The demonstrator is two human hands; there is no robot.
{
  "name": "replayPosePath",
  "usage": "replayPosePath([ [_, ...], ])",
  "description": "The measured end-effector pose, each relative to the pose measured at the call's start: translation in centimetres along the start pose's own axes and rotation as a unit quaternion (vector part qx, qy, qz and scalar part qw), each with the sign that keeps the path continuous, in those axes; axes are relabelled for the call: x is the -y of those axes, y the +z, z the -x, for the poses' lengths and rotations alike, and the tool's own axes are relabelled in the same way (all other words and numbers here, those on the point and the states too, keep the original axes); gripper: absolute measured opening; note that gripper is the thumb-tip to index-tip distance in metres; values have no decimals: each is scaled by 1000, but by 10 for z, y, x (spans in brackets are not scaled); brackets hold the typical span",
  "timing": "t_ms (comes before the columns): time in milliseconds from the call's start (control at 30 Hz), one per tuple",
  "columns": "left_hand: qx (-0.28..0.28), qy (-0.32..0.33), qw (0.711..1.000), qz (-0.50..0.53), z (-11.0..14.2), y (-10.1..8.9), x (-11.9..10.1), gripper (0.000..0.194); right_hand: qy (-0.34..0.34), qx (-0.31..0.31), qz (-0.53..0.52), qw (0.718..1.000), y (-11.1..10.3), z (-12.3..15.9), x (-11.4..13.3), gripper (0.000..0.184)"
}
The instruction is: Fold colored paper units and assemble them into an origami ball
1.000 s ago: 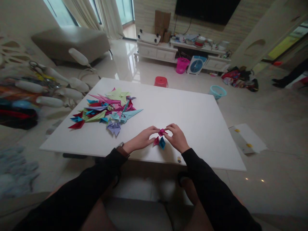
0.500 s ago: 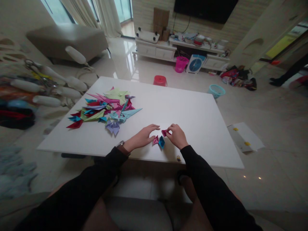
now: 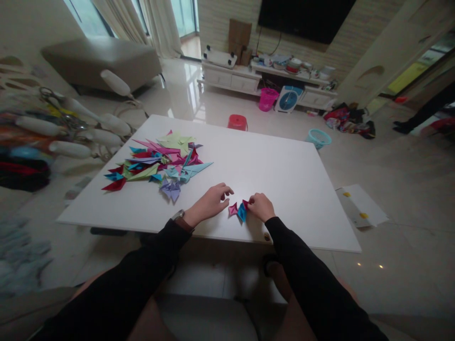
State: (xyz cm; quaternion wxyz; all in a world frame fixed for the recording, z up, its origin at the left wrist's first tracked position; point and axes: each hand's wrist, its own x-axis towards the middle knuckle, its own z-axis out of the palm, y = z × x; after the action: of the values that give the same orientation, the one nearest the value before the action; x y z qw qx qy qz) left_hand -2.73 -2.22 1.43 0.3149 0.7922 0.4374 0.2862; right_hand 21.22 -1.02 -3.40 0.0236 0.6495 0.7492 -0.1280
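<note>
Right hand [image 3: 261,207]: fingers clamped on magenta paper [image 3: 245,204], just beside blue paper [image 3: 241,213] (contact unclear) at the white table [image 3: 280,166]. Left hand [image 3: 212,203]: thumb and fingers apart, near pink paper [image 3: 232,209] left of the blue.

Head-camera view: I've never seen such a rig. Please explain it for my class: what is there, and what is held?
There is no machine: these are a person's bare hands, seen from a camera worn on the head, looking forward and down. On the white table, a pile of colourful folded paper lies toward the left. Closer to the person are a pink piece and a blue piece. The right hand has its grip on a magenta piece beside the blue one; the left hand is open near the pink piece.
</note>
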Motion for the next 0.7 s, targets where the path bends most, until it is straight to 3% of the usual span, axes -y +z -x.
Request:
replayPosePath([
  [267,4,-22,999,-33,6,-8,7,23,-19,-1,-22,1000,5,-1,0,20],
  [467,-25,-72,993,-85,9,-20,30,24,-17,-1,-35,999,1,1,-3,17],
  [567,-61,-140,983,-106,10,-39,51,25,-20,-7,-41,999,-2,3,-3,19],
  [700,-151,-261,945,-131,18,-81,86,14,-22,-11,-45,999,-5,5,-5,20],
])
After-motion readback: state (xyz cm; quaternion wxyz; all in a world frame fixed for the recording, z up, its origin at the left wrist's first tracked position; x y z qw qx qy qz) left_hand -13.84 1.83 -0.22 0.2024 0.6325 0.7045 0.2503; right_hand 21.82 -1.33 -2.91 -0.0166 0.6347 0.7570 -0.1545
